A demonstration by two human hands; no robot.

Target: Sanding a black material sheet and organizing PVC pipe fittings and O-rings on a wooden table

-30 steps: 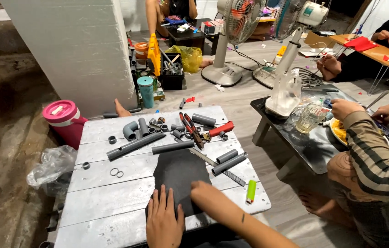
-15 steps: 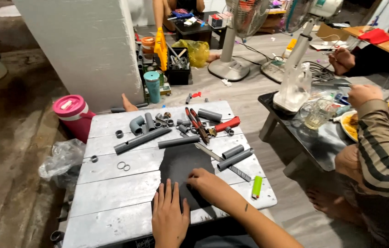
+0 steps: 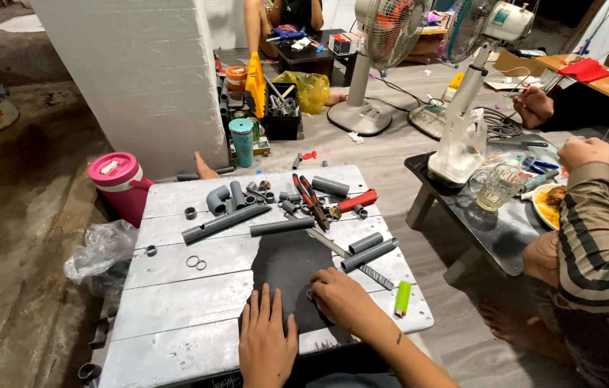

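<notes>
1. The left hand point(image 3: 267, 336) lies flat, palm down, fingers spread, holding nothing; it presses on the near edge of a dark rubbery sheet point(image 3: 293, 267).
2. The right hand point(image 3: 339, 297) rests on the same sheet just beside the left, fingers curled loosely; whether it pinches anything small beneath them cannot be told.
3. The sheet is matt black with an uneven outline and sits in the middle of a low table point(image 3: 175, 302) made of grey painted planks with scuffed, worn paint.
4. Near the right hand, by the table's right edge, lies a small lime-green lighter point(image 3: 403, 297).
5. A thin hacksaw blade point(image 3: 351, 257) runs slantwise from the sheet toward the right edge; 2 short grey pipe pieces point(image 3: 369, 248) lie just beside it.
6. On the left planks sit 2 small linked rings point(image 3: 196, 262) and a short grey collar point(image 3: 150, 250).
7. Farther on, a long grey pipe point(image 3: 225, 223) and another straight length point(image 3: 282, 227) lie across the table, smooth plastic.
8. Behind them are a grey elbow fitting point(image 3: 217, 199), small couplers, and a red-handled cutter point(image 3: 311, 200).
9. Off the table's far left corner stands a pink round jug point(image 3: 119, 181) with a lighter pink lid; a crumpled clear plastic bag point(image 3: 99, 251) lies nearer, beside the table.
10. To the right, another person in a striped sleeve point(image 3: 595, 244) sits by a dark low table with a glass mug point(image 3: 495, 187).
11. Farthest, a teal cylinder-shaped bottle point(image 3: 242, 141) stands by a white wall, and a fan point(image 3: 372, 65) stands on the floor.
</notes>
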